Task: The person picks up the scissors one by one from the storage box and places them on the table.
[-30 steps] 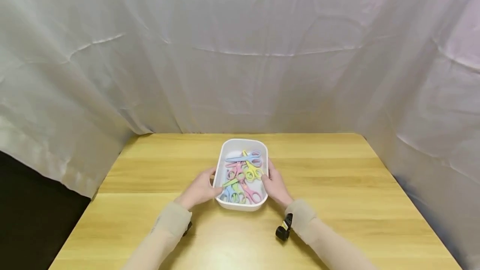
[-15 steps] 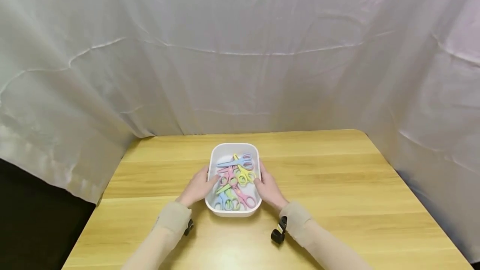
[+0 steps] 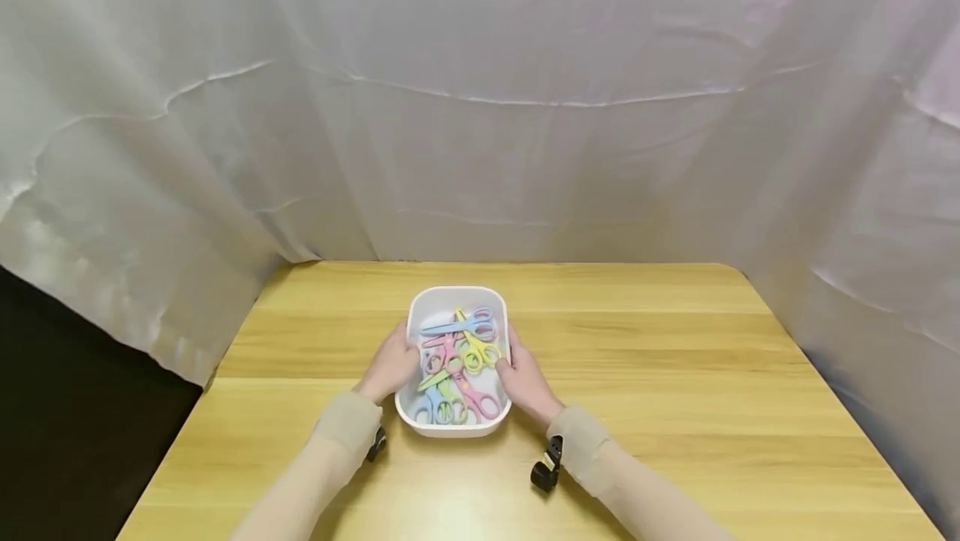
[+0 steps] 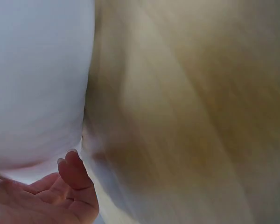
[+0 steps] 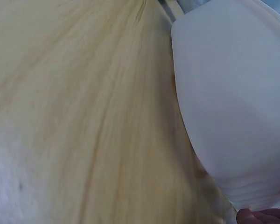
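Left hand (image 3: 393, 366) and right hand (image 3: 525, 376) each grip a side wall of the white rectangular bin (image 3: 453, 433), thumbs at the rim, fingers curled round the outside, gap closed to the wall. Bin's upright over the wood-grain table (image 3: 675, 374), can't tell if touching. Inside: jumbled pastel scissors, blue pair (image 3: 446, 328) toward the far end.

Pale curtain (image 3: 525, 157) behind wooden table (image 3: 675, 408)
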Demonstrator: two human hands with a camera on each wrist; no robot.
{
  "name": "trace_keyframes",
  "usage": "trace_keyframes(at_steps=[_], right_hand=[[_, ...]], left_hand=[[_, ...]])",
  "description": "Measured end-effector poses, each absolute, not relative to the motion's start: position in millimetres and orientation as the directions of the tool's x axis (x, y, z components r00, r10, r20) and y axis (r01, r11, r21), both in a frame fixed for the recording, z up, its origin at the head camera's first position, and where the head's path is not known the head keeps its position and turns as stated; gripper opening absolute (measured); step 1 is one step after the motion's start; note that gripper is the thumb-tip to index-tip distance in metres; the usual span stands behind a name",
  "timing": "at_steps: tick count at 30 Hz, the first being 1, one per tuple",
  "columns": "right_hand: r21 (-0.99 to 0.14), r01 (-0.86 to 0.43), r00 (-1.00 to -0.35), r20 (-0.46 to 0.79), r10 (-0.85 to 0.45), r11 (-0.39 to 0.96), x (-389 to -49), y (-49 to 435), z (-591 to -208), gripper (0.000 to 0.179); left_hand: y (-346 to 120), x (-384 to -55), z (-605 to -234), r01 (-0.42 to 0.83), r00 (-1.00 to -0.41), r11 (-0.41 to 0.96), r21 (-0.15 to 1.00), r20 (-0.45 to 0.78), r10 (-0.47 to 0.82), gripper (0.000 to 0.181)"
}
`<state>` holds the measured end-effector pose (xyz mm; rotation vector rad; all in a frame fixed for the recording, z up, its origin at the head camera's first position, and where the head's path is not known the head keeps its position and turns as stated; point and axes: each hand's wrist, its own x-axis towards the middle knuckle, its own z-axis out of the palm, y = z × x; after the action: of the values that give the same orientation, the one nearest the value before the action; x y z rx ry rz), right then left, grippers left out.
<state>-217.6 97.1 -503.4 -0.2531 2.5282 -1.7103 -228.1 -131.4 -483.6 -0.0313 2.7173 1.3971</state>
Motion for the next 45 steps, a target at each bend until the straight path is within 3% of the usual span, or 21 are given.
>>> trace_keyframes(at_steps=[14,30,40,45], right_hand=[[-0.912,-0.117,-0.985,0.055,-0.165,0.393,-214.6,94.1,-504.5,0.075],[-0.91,-0.137,-0.969,0.042,-0.242,0.392,-204.4,86.7,-496.3,0.076],[-0.762,-0.309,-0.947,0.195,-0.253,0.569,-211.5,99.6,-477.9,0.07],[-0.708,-0.39,-0.921,0.293,-0.257,0.589,-218.6,99.4,-457.8,0.062]], left_hand=[[-126.0,-228.4,-485.6,-0.067,-0.997,0.582,0.81,-0.07,-0.017,0.061],[-137.0,-223.2,-485.1,-0.07,-0.994,0.635,0.769,-0.104,0.016,0.063],[-134.5,-223.0,-486.7,-0.078,-0.993,0.641,0.763,-0.113,0.014,0.063],[-130.8,-223.8,-487.3,-0.079,-0.994,0.645,0.76,-0.113,0.011,0.062]])
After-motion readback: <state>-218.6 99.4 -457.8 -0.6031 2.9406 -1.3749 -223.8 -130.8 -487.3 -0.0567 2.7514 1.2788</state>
